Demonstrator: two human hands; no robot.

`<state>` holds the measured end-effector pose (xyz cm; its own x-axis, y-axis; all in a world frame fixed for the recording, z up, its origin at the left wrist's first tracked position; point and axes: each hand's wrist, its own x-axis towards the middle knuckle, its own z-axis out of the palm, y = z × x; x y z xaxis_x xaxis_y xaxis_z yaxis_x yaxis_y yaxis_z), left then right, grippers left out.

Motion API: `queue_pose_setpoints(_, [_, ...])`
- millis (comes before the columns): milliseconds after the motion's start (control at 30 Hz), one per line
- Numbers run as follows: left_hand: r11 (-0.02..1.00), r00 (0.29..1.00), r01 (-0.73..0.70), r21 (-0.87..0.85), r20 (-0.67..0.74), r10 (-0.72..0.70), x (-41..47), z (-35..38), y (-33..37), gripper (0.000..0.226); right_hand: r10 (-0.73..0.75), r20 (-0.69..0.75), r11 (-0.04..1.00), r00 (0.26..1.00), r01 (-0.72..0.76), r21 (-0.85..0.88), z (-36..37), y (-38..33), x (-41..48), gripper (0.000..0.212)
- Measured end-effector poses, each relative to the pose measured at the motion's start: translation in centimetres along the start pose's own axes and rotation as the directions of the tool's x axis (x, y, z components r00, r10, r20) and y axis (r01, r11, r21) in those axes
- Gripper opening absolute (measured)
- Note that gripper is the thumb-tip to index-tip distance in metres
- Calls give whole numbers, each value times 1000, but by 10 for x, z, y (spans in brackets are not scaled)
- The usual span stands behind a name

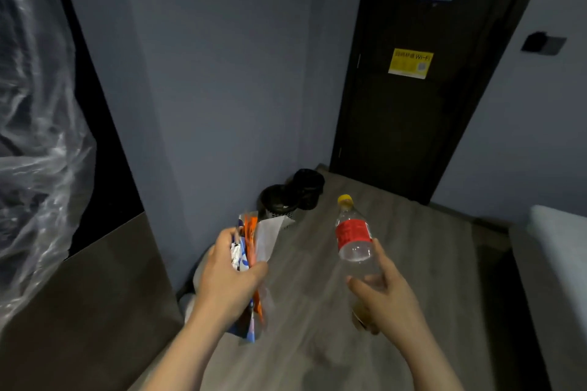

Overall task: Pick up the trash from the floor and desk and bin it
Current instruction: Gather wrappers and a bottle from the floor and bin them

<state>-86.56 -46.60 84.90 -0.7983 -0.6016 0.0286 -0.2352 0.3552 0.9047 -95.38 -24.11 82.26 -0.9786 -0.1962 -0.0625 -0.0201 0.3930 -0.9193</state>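
Observation:
My left hand (227,279) grips a bunch of wrappers (251,247): orange, blue-and-white and a white paper piece sticking up. My right hand (381,298) holds a clear plastic bottle (354,238) with a red label and yellow cap, tilted with the cap pointing away from me. Two black bins stand on the floor by the wall ahead: a nearer mesh bin (278,203) just beyond the wrappers, and a farther one (309,187) lined with a black bag. Both hands are held above the floor, short of the bins.
Grey wood-look floor (413,247) stretches to a dark door (413,105) with a yellow sticker. A grey wall corner juts out on the left. Clear plastic sheeting (35,136) hangs far left over a dark surface. A pale furniture edge (559,247) stands on the right.

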Motion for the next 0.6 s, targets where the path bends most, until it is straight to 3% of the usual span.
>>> queue_pose_setpoints(267, [1000,1000,5,6,2,-5,124,75,49,36,15,37,1000,999,-16,8,-29,-9,154,83])
queue_pose_setpoints(600, [997,997,71,15,35,-72,275,141,46,47,50,53,998,997,-48,-44,-21,-5,300,81])
